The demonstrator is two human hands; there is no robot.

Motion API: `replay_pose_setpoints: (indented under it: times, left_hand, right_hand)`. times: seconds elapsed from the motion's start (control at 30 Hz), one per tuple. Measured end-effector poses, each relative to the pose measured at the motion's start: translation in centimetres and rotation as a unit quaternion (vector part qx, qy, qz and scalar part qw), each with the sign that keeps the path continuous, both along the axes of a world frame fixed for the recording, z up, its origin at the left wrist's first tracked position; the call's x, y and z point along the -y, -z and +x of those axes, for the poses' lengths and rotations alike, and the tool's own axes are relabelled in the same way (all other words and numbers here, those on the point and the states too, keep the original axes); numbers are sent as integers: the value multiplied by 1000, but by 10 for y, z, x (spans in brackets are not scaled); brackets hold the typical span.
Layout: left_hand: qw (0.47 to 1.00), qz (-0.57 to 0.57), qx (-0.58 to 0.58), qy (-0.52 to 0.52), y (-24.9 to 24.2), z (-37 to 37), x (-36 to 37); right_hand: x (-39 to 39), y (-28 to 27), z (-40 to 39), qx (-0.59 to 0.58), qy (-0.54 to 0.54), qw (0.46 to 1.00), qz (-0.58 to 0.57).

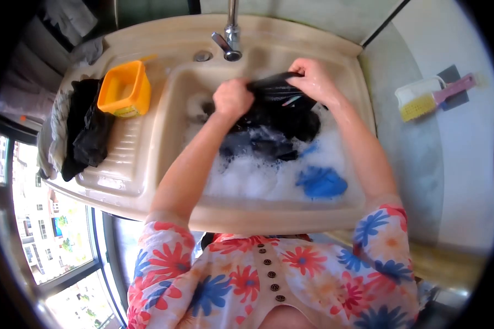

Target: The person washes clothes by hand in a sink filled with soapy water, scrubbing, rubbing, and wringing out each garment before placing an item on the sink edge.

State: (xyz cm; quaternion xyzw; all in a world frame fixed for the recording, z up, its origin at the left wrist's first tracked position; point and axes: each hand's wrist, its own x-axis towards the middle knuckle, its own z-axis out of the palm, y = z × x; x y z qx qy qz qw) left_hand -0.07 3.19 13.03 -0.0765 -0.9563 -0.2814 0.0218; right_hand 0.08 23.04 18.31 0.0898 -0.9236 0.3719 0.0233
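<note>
Over the sink basin (173, 137), my left hand (233, 99) is closed on one end of the top edge of a wet black garment (280, 112). My right hand (308, 78) pinches the other end of that edge, a little higher and to the right. Between my hands the edge is stretched taut, and the rest of the garment hangs into foamy water. White suds (247, 178) surround its lower part. A blue cloth (321, 182) floats in the suds at the lower right of the basin, touched by neither hand.
A chrome faucet (232, 41) stands behind the basin. On the ribbed drainboard (121, 159) at the left are a yellow-orange plastic container (124, 90) and a pile of dark and grey clothes (85, 126). A brush with a pink handle (453, 89) is on the right wall.
</note>
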Motion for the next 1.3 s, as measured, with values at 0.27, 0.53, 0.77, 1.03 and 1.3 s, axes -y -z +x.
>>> replay_pose_setpoints:
  times: [0.27, 0.53, 0.77, 1.03, 1.3]
  left_hand:
    - [998, -27, 44, 38, -49, -11, 31]
    - [985, -156, 10, 66, -42, -3, 28]
    - [989, -77, 88, 86, 6, -9, 29]
    - [995, 85, 35, 36, -33, -18, 64]
    - [928, 169, 260, 207, -29, 8, 52]
  right_hand:
    - [-81, 97, 36, -10, 148, 952, 266]
    - [-113, 51, 38, 325, 235, 871, -283]
    - [-63, 39, 32, 146, 206, 830, -497]
    - [-80, 49, 60, 279, 59, 933, 218]
    - [-102, 30, 27, 281, 179, 898, -287]
